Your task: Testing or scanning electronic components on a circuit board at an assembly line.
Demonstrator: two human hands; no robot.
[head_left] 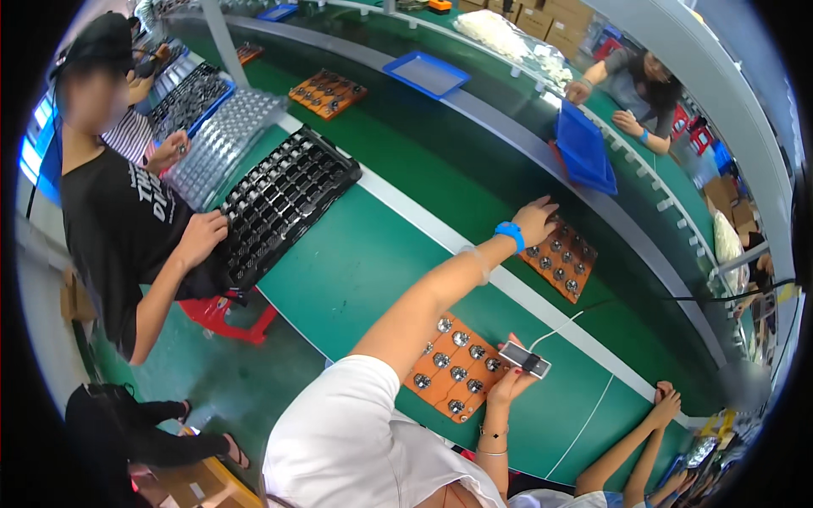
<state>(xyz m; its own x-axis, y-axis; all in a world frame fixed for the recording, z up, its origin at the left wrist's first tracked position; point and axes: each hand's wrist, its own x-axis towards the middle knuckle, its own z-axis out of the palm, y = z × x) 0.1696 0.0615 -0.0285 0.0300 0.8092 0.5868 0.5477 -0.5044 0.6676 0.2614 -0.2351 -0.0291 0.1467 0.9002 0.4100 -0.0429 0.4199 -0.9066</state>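
My left hand (535, 223), with a blue band at the wrist, reaches across to an orange board (550, 275) lying on the green belt. Its fingers are stretched out at the board's upper left corner. Several round metallic parts sit in rows on that board. Closer to me, a second orange board (440, 385) with similar round parts lies on the green table, partly under my left arm. My right hand (508, 388) is closed around a small white rectangular device (527, 360) with a black band, held over this board's right edge. A white cable runs from it.
To the left, a co-worker (127, 203) handles a black compartment tray (288, 199) beside clear plastic trays (224, 144). Another orange board (328, 93) and blue trays (426, 74) lie farther along. A co-worker's hands (666, 406) rest at the right.
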